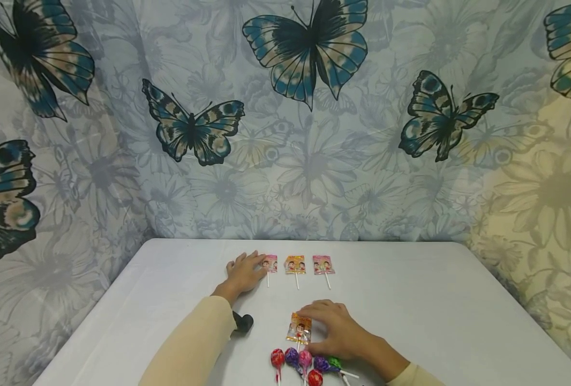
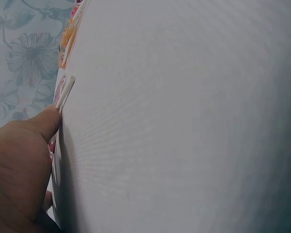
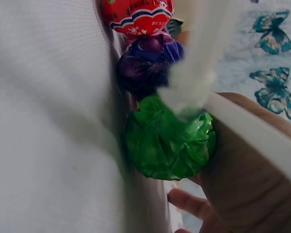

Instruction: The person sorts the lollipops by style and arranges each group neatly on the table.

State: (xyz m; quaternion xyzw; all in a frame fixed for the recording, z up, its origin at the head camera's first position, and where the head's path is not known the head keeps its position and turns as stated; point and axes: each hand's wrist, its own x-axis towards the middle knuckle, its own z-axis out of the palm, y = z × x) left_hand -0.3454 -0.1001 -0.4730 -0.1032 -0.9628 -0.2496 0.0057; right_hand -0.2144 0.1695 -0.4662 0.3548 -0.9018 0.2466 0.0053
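White table (image 1: 435, 300) – hands flat on flat lollipops; right wrist alone shows green lollipop (image 3: 169, 138).

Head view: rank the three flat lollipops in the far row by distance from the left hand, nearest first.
From the left hand:
1. Left pink-wrapped lollipop, at the fingertips, touching or nearly so.
2. Middle orange-wrapped lollipop, centre of the row.
3. Right pink-wrapped lollipop, the row's right end.
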